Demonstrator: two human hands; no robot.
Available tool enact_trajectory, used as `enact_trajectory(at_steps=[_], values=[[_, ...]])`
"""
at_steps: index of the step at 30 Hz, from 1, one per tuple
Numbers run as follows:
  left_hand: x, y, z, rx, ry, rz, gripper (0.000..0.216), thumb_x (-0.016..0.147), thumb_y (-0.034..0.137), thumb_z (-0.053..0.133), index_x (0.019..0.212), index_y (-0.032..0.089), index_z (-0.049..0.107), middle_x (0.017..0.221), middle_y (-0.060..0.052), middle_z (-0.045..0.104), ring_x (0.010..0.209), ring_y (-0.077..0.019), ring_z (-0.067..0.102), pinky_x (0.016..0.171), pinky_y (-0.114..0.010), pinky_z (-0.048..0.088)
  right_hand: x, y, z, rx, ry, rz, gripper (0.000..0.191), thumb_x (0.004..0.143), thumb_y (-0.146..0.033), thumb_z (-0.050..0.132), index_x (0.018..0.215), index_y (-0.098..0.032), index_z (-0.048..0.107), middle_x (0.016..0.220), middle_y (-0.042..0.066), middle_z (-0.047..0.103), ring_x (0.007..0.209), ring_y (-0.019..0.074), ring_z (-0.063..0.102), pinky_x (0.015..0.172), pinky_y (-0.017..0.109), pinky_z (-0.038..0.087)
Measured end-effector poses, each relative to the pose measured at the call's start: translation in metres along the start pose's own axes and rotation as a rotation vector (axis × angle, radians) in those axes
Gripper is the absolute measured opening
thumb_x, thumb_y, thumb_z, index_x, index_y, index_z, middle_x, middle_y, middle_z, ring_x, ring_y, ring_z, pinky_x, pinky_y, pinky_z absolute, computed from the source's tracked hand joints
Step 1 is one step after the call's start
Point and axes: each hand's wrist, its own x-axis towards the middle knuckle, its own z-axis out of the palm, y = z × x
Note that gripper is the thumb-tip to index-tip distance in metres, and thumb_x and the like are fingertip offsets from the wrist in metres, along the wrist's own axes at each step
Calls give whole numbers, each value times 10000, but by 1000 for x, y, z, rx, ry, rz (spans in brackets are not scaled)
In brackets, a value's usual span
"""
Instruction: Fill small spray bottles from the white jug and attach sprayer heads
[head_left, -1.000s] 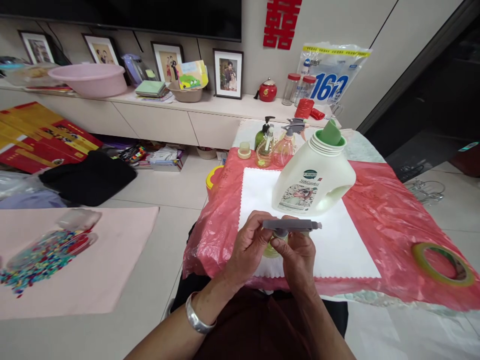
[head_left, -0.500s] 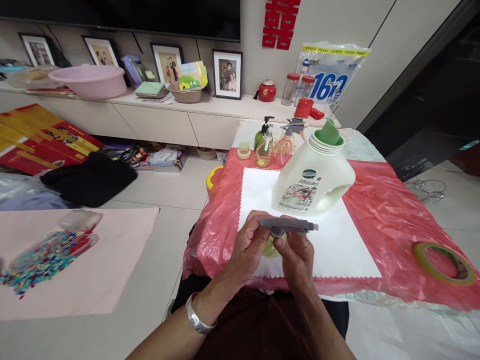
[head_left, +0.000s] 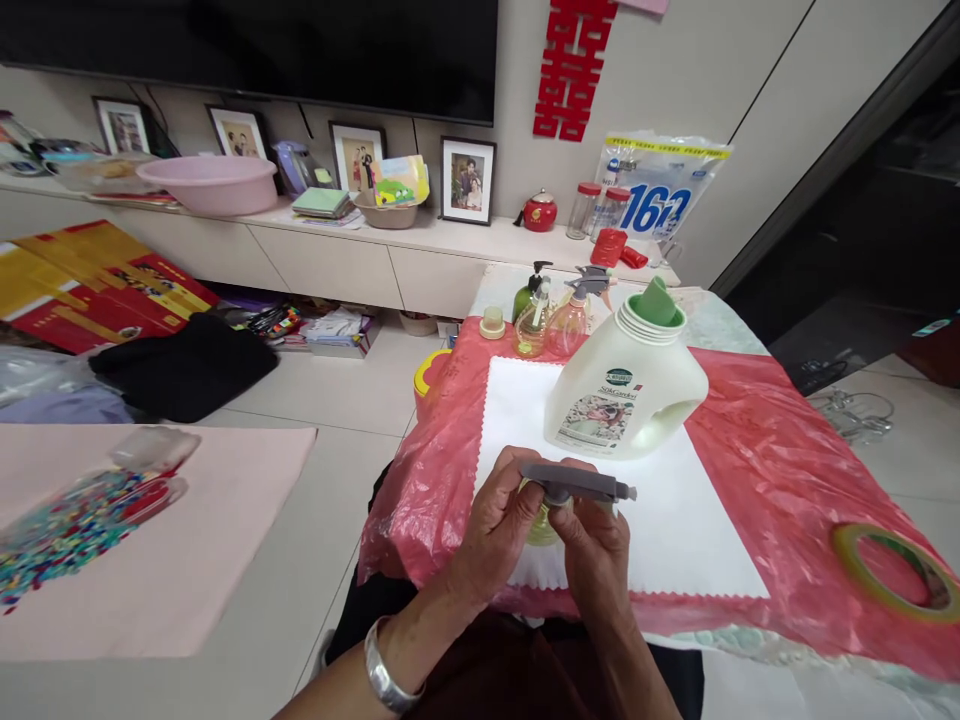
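Observation:
My left hand [head_left: 499,525] is wrapped round a small yellowish spray bottle [head_left: 541,520], most of which is hidden by my fingers. My right hand [head_left: 592,545] pinches the bottle's grey trigger spray head [head_left: 574,482] at its collar; the nozzle points right. Both hands are over the near edge of a white cloth [head_left: 675,510] on a table covered in red plastic [head_left: 757,440]. Just beyond my hands stands a large white detergent jug [head_left: 626,380] with an open green spout.
At the table's far end stand several small pump and spray bottles [head_left: 551,310] and a small cap [head_left: 491,322]. A roll of green tape [head_left: 889,565] lies at right. A pink mat with coloured beads [head_left: 67,520] covers the floor at left. A low cabinet [head_left: 330,250] holds a pink basin and photo frames.
My hands and the spray bottle have stayed together; the grey head has turned slightly. The camera tilted up a little, so everything sits lower in view.

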Motion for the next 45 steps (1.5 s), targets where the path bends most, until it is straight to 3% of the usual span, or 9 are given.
enact_trajectory(at_steps=[4, 12, 22, 27, 30, 35, 41, 43, 45], values=[[0, 2, 0, -7, -22, -17, 272, 1052, 402, 503, 1153, 276, 722, 1075, -32, 582, 998, -173, 559, 918, -282, 470, 0, 4, 2, 32, 18, -20, 311, 818, -342, 835, 1084, -229, 720, 1099, 52, 623, 1085, 219, 590, 976, 354, 516], [-3, 1, 1, -41, -38, -10, 296, 1042, 444, 509, 1110, 253, 725, 1076, -42, 560, 1011, -194, 554, 943, -324, 453, 0, 7, -14, 74, -100, 49, 339, 907, -393, 734, 1225, -274, 721, 1203, 69, 591, 1146, 242, 561, 979, 359, 486], [-1, -1, -6, -48, -95, 0, 326, 1015, 494, 545, 1113, 242, 728, 1087, -62, 573, 1028, -217, 560, 960, -361, 463, -1, 0, -6, -35, -46, 18, 339, 843, -368, 808, 1153, -297, 692, 1202, 37, 541, 1136, 207, 536, 893, 271, 495], [-2, 0, -9, -8, -89, -20, 369, 1005, 529, 546, 1115, 237, 741, 1125, -72, 549, 1092, -241, 557, 1009, -390, 448, 1, -3, -12, -16, -224, 31, 337, 970, -504, 635, 1227, -291, 678, 1179, 58, 529, 1111, 217, 529, 921, 293, 503], [-2, -5, -8, -11, -72, -11, 376, 1003, 531, 548, 1143, 238, 738, 1146, -77, 554, 1110, -247, 557, 1023, -400, 445, 2, -6, -13, -86, -204, 33, 339, 1008, -489, 571, 1277, -304, 666, 1150, 54, 551, 1079, 208, 544, 917, 288, 506], [-1, -11, -5, -70, -48, 12, 307, 1017, 458, 552, 1150, 245, 729, 1153, -77, 612, 1067, -234, 581, 981, -398, 475, 3, -7, -11, -297, -78, -63, 283, 928, -452, 693, 1145, -274, 726, 1133, 42, 601, 1039, 200, 575, 873, 260, 513], [-1, 1, -11, -98, -105, -26, 256, 1020, 280, 514, 1161, 260, 727, 1169, -79, 632, 1134, -254, 600, 1008, -424, 481, 1, 2, -9, -226, -14, -98, 308, 904, -395, 721, 1187, -274, 718, 1181, 61, 623, 1128, 242, 592, 934, 320, 505], [-4, 0, -14, -45, -186, 18, 371, 954, 176, 558, 1289, 293, 663, 1271, -80, 615, 1223, -276, 572, 1060, -456, 464, 1, 1, -8, -235, 1, -89, 329, 905, -406, 718, 1200, -260, 715, 1181, 73, 630, 1145, 254, 591, 933, 328, 512], [-8, -7, -16, 79, -250, 86, 672, 840, 94, 647, 1455, 330, 514, 1397, -86, 560, 1319, -303, 514, 1129, -502, 419, 1, -3, -6, -271, 18, -94, 332, 906, -417, 718, 1195, -253, 719, 1163, 74, 641, 1116, 246, 602, 901, 314, 527]])
